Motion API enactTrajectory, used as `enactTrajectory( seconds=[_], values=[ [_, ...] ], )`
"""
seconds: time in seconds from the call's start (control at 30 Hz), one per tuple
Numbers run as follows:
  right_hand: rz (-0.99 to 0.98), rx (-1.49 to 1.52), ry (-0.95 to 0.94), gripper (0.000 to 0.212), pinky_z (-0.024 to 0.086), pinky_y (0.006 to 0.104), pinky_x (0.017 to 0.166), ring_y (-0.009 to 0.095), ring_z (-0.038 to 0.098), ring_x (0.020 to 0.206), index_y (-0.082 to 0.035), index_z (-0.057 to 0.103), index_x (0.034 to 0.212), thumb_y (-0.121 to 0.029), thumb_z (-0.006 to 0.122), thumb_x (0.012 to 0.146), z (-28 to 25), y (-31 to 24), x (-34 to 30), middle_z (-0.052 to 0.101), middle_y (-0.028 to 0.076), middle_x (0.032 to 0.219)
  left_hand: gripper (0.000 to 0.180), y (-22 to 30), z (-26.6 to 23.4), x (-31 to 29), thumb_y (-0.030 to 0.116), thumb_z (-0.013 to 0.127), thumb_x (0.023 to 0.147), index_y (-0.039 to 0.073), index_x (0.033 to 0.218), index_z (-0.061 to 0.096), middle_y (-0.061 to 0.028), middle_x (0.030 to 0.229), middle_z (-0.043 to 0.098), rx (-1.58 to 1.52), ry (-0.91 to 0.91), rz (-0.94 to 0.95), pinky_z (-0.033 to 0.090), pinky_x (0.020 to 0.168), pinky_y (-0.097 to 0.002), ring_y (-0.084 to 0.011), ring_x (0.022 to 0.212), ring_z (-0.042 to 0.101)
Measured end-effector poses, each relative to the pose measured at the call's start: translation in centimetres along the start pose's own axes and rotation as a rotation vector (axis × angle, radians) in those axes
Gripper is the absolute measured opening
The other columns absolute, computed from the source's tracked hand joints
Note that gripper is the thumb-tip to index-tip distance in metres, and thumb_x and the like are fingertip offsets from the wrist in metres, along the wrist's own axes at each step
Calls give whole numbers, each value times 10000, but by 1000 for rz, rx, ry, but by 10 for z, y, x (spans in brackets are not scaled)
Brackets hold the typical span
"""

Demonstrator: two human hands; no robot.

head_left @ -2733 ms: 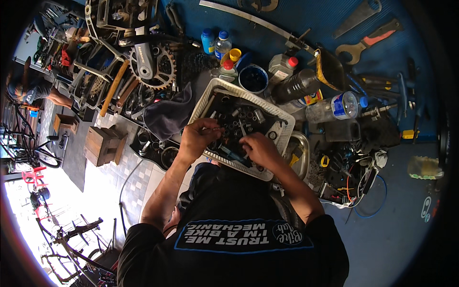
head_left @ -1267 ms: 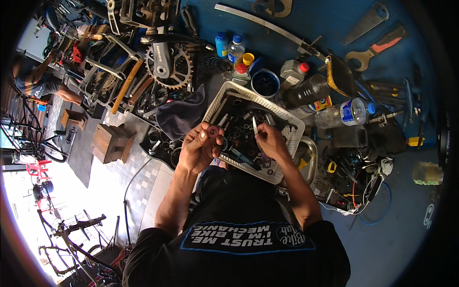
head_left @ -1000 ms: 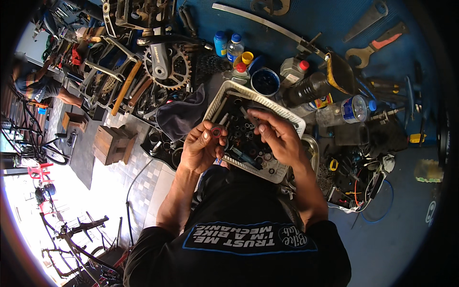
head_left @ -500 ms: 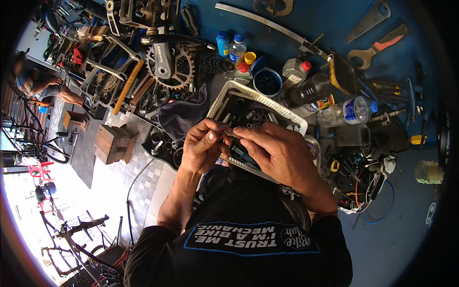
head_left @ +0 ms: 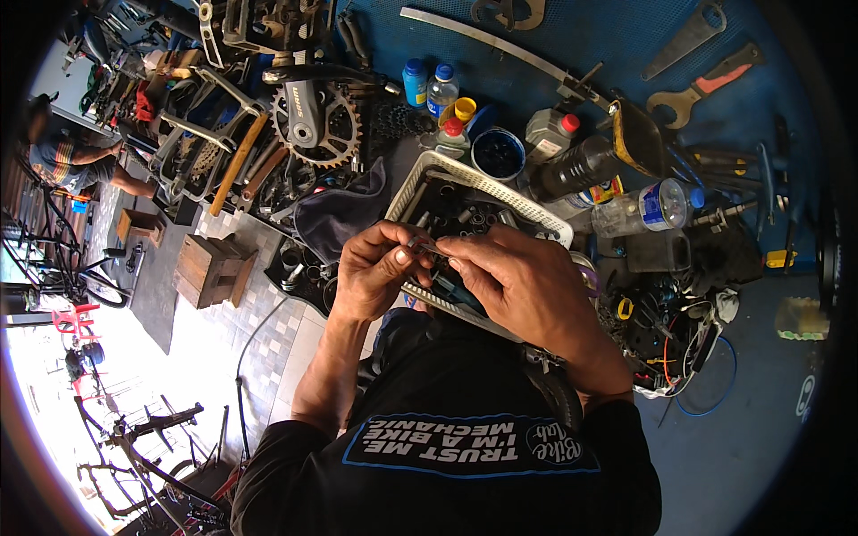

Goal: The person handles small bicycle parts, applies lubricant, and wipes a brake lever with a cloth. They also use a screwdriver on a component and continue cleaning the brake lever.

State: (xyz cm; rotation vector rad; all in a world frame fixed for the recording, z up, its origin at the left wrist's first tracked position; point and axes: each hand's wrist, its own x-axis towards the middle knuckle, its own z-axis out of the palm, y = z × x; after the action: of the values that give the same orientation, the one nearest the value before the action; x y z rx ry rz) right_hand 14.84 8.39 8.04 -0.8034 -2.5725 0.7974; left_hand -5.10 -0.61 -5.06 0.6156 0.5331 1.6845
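Pinched between the thumb and fingers of my left hand [head_left: 374, 272] is a small round part with a reddish face, perhaps a bearing [head_left: 418, 243]. My right hand [head_left: 527, 286] reaches in from the other side, its thumb and index finger closed at the part's edge. Whether those fingertips also hold a thin tool is too small to tell. Both hands are above a cream plastic basket [head_left: 429, 161], which holds several loose metal rings and sockets [head_left: 478, 219]. My fingers and wrists hide its near side.
A blue tub [head_left: 499, 154], capped bottles [head_left: 552, 134] and a clear plastic bottle [head_left: 643, 211] stand behind the basket. Left of it lie a dark cloth [head_left: 340, 210] and a crankset [head_left: 308, 121]. A wooden stool [head_left: 214, 268] stands on the floor; another person [head_left: 71, 161] sits far left.
The small round part has tilted slightly between my fingertips. Both hands stay almost in place. The other person at far left has shifted an arm and leaned a little.
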Motion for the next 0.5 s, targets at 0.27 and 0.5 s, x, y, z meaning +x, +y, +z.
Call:
enactTrajectory(
  seconds=[0.27,0.5],
  values=[
    [-16,17,42,263,553,366,634,239,701,731,-129,746,1218,-129,715,957,8,1,-3,682,71,897,169,0,6,-1,76,666,1010,-35,1135,640,-182,1141,683,-6,44,-4,626,770,-358,-229,937,706],
    [-7,80,118,294,533,348,614,227,673,702,-113,725,1231,-83,730,939,28,3,-8,660,83,884,197,-1,14,-3,193,681,1017,27,1120,658,-98,1128,687,-52,86,-39,563,727,-320,-178,935,664]
  ],
)
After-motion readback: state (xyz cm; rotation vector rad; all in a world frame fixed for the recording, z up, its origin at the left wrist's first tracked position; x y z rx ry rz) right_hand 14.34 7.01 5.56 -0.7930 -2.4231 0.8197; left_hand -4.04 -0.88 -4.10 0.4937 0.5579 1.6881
